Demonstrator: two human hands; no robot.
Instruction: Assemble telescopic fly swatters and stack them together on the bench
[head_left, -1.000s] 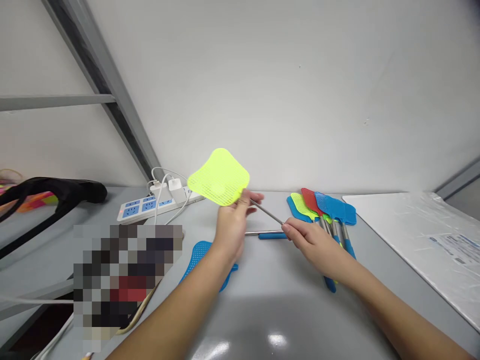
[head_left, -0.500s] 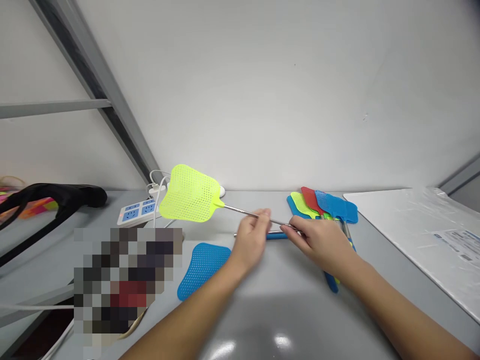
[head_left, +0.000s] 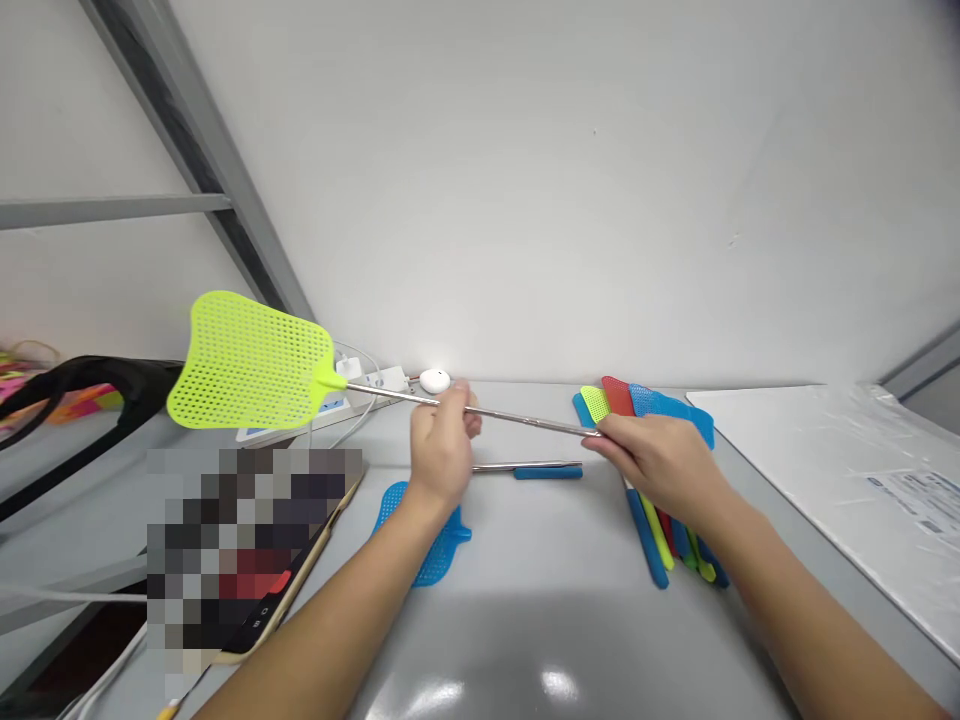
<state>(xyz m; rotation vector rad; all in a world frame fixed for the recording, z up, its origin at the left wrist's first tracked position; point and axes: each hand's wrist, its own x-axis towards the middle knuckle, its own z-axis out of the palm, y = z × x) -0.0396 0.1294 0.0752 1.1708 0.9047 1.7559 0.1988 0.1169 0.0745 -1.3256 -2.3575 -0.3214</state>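
Note:
A fly swatter with a yellow-green perforated head (head_left: 255, 365) and a thin metal rod is held above the table, its head to the left. My left hand (head_left: 442, 440) is closed round the rod near its middle. At the rod's right end my right hand (head_left: 652, 450) grips; its fingers cover whatever handle is there. Under my left forearm lies a blue swatter head (head_left: 442, 560), partly hidden. Behind the hands lies a metal rod with a blue handle (head_left: 549, 473). A fanned pile of swatters (head_left: 622, 398) in blue, yellow-green and red lies beneath my right hand.
A white power strip (head_left: 382, 382) with cables and a small white rounded object (head_left: 434, 381) stand by the wall. At left are a blurred-out device (head_left: 255, 560) and a black strap-like object (head_left: 135, 385). A plastic-wrapped white panel (head_left: 825, 460) lies at right.
My left hand has moved left along with the yellow-green swatter head, away from my right hand. More of the metal rod now shows between the hands.

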